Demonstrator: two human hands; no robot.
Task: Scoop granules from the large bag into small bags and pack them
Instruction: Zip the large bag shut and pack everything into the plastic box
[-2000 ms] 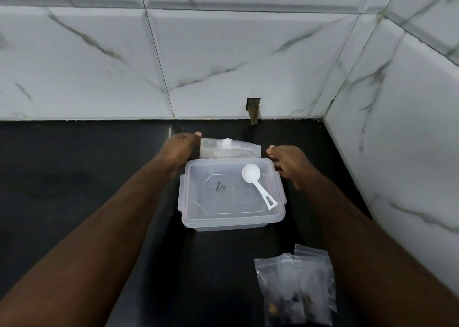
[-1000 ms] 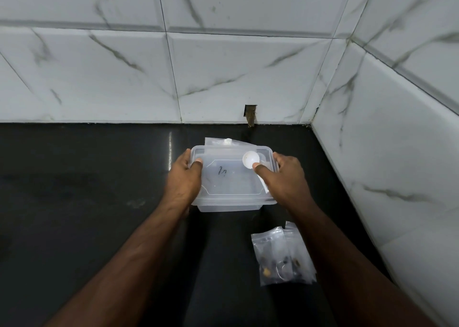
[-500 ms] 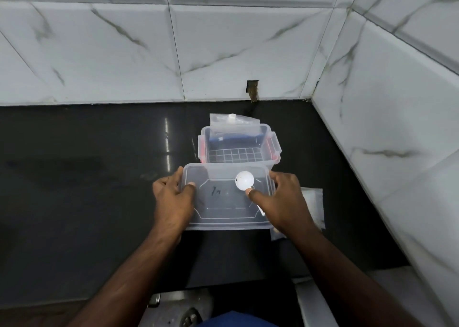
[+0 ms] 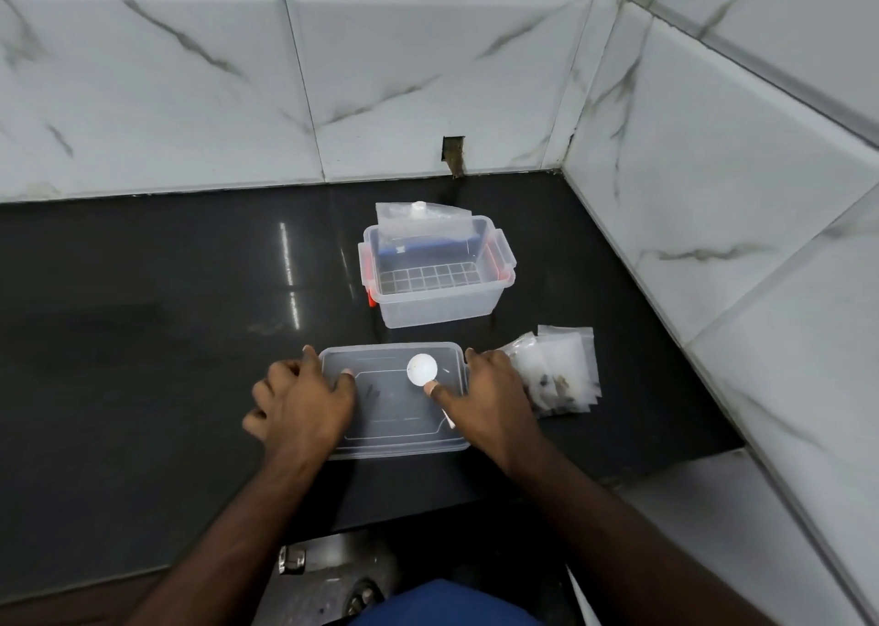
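A clear plastic lid lies flat on the black counter, near its front edge. My left hand grips the lid's left side and my right hand its right side. My right thumb presses on the handle of the white scoop lying on the lid. Behind it stands the open clear box with red clips. A clear bag with a white cap leans behind the box. Several small clear bags with dark granules lie right of my right hand.
White marbled tile walls close in the counter at the back and right. A small hole sits in the back wall. The counter's front edge runs just below the lid, with a metal fitting beneath it.
Both hands lifted the lid, with the scoop on it, off the box and brought it toward me, down onto the counter in front of the box. The box now stands open.
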